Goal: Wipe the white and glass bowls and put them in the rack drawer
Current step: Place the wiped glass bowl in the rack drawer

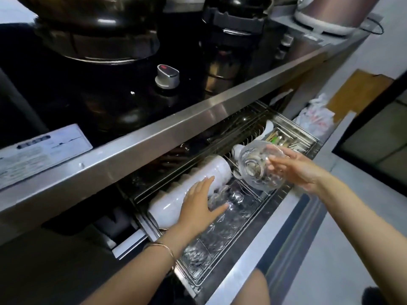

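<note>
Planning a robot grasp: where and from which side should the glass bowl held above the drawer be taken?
Probably the right-side wall near the rim, from the right, as the right hand does: the glass bowl is tipped, foot toward the camera.

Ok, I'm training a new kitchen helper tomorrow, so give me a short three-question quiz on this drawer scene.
1. True or false: the right hand holds a glass bowl above the open rack drawer.
2. What does the left hand rest on? A) a folded cloth B) the row of white bowls C) a frying pan
3. Fill in: the white bowls lie nested on their ____ in the drawer.

Key: 1 true; 2 B; 3 sides.
</note>
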The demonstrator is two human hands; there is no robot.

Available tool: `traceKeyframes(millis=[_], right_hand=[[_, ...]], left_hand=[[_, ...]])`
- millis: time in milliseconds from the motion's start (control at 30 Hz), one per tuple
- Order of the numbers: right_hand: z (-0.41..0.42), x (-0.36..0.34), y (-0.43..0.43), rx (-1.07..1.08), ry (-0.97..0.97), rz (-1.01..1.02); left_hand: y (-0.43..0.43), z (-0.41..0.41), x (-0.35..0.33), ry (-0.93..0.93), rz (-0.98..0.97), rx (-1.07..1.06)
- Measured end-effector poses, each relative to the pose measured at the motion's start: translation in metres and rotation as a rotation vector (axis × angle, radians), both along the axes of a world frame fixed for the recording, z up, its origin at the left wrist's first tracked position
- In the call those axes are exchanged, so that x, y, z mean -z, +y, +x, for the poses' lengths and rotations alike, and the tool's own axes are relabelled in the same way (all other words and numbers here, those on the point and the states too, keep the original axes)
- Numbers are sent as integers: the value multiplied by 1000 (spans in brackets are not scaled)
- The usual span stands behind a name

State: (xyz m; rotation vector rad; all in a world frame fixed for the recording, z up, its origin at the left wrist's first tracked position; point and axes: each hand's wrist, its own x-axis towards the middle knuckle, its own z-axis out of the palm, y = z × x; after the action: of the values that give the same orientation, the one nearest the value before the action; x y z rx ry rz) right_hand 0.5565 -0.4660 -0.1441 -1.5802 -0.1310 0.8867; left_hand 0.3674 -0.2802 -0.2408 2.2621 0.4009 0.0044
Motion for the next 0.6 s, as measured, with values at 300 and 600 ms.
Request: traceKeyframes(millis=[300, 600], right_hand=[[65, 64, 30, -287, 98, -396], [81, 93, 55, -501, 169, -647]], left_hand=[[5, 29, 49, 186, 314, 48], [2, 33, 69, 284, 484, 62]])
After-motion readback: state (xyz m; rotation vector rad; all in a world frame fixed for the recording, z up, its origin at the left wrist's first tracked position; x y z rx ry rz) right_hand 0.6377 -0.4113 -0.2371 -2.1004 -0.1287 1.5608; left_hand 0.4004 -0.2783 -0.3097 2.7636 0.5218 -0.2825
